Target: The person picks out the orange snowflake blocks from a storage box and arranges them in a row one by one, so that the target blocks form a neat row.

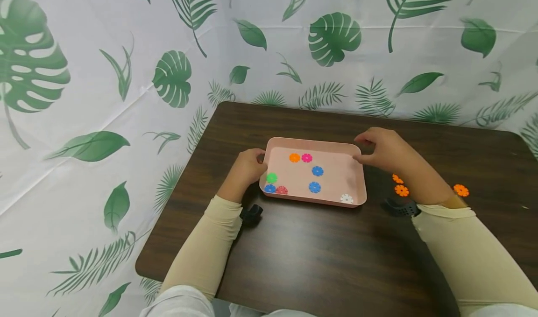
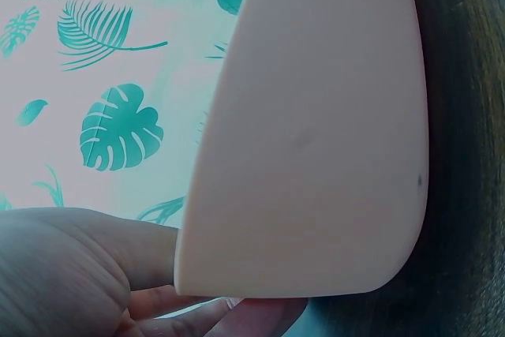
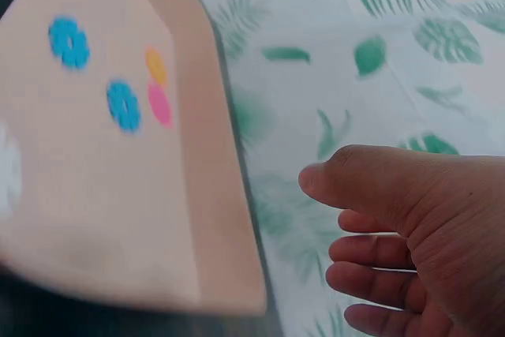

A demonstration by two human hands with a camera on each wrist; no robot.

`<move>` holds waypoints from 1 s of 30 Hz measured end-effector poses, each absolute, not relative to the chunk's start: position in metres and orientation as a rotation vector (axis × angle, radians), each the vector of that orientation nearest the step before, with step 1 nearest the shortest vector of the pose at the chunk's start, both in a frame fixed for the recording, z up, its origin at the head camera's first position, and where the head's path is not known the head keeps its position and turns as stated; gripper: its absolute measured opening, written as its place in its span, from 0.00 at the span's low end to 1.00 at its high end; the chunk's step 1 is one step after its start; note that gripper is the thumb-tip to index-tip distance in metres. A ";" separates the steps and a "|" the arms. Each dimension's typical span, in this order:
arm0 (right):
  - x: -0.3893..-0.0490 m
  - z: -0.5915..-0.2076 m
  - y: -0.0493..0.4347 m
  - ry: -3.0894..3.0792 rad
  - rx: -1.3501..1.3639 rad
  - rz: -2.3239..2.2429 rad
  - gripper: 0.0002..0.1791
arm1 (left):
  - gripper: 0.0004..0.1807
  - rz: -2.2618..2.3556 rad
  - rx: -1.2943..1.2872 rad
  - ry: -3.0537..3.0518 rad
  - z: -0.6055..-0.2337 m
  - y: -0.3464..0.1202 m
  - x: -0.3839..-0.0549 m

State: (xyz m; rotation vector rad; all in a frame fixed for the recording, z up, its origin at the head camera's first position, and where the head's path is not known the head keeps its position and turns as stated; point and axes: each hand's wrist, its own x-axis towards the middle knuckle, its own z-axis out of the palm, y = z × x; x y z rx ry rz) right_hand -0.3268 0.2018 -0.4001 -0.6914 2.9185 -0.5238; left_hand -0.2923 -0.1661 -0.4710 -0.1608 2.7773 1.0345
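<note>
A shallow pink tray (image 1: 313, 142) lies in front of me in the head view, holding several flower-shaped plastic discs. Among them are a pink disc (image 1: 307, 158), a green disc (image 1: 272, 178), a white disc (image 1: 346, 198) and a blue disc (image 3: 124, 106). My left hand (image 1: 247, 168) grips the tray's left end; in the left wrist view its thumb and fingers stand on either side of the wall (image 2: 308, 163). By the tray's right end is my right hand (image 1: 388, 150). The right wrist view has this hand (image 3: 418, 230) apart from the rim, fingers loosely bent, nothing between them.
Orange flower discs (image 1: 401, 190) lie on the dark wooden table (image 1: 302, 256) beside the right forearm, another orange disc (image 1: 461, 190) farther right. A white leaf-print cloth (image 1: 273, 74) hangs behind the table and along its left side.
</note>
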 end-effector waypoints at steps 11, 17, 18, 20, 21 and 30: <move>-0.349 -0.427 0.120 2.808 -0.782 -0.521 0.29 | 0.29 1.065 -0.158 2.758 -0.472 -0.169 -0.294; -0.358 -0.442 0.087 2.731 -0.831 -0.447 0.28 | 0.28 1.065 -0.152 2.753 -0.471 -0.168 -0.295; -0.359 -0.444 0.082 2.720 -0.843 -0.434 0.28 | 0.29 1.065 -0.153 2.752 -0.471 -0.168 -0.295; -0.361 -0.447 0.071 2.704 -0.867 -0.407 0.28 | 0.29 1.071 -0.154 2.750 -0.471 -0.169 -0.295; -0.363 -0.449 0.066 2.701 -0.876 -0.388 0.28 | 0.29 1.073 -0.155 2.751 -0.471 -0.169 -0.295; -0.374 -0.464 0.046 2.760 -0.986 -0.163 0.21 | 0.28 1.061 -0.113 2.787 -0.474 -0.170 -0.295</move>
